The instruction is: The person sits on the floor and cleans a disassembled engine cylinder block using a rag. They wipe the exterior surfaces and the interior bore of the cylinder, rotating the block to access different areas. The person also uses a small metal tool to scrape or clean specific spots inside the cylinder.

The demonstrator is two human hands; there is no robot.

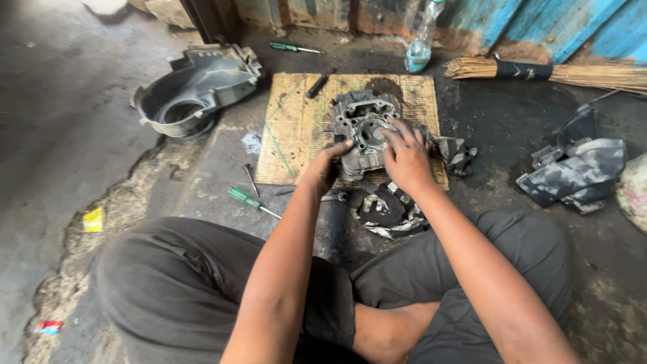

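A grey metal engine casing (360, 125) with a round bore lies on a worn woven mat (296, 128) in front of me. My left hand (323, 167) grips its near left edge. On the casing's near right side rests my right hand (404, 156), fingers reaching toward the bore. A dirty black-and-white striped rag (387, 210) lies under and beside the casing, between my hands and my knees.
A green-handled screwdriver (248, 200) and a small metal tool (250, 178) lie left of the mat. Farther off are a second screwdriver (291, 48), a black-handled tool (318, 84), a grey plastic housing (192, 87), a plastic bottle (421, 40), a straw broom (559, 73) and dark plastic covers (573, 172).
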